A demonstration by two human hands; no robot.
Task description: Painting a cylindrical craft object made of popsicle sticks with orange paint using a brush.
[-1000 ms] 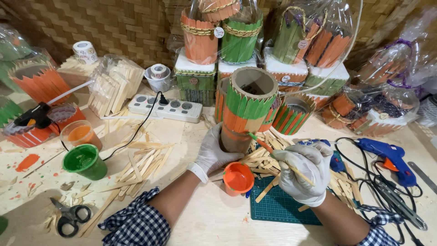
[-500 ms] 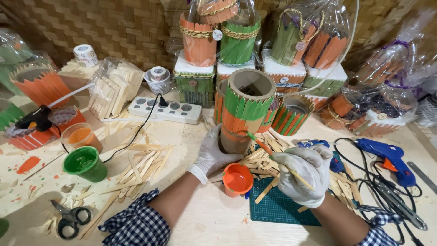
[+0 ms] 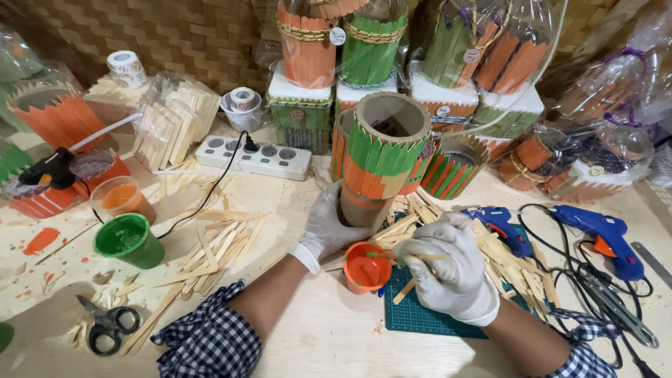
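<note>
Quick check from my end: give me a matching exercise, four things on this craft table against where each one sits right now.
Things:
1. small orange paint cup
2. green paint cup
3. black-handled scissors
4. blue glue gun

Places:
A. far right, among black cords
B. near left edge, by the checked sleeve
C. between the two gloved hands
D. left, beside a clear cup of orange paint

Pairs: 1-C, 2-D, 3-B, 4-A

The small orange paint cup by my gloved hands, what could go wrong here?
The small orange paint cup sits open right between the left hand and right hand; a nudge could tip it. The tall cardboard tube clad in green and orange sticks leans, held only low down, and might topple onto it.
</note>
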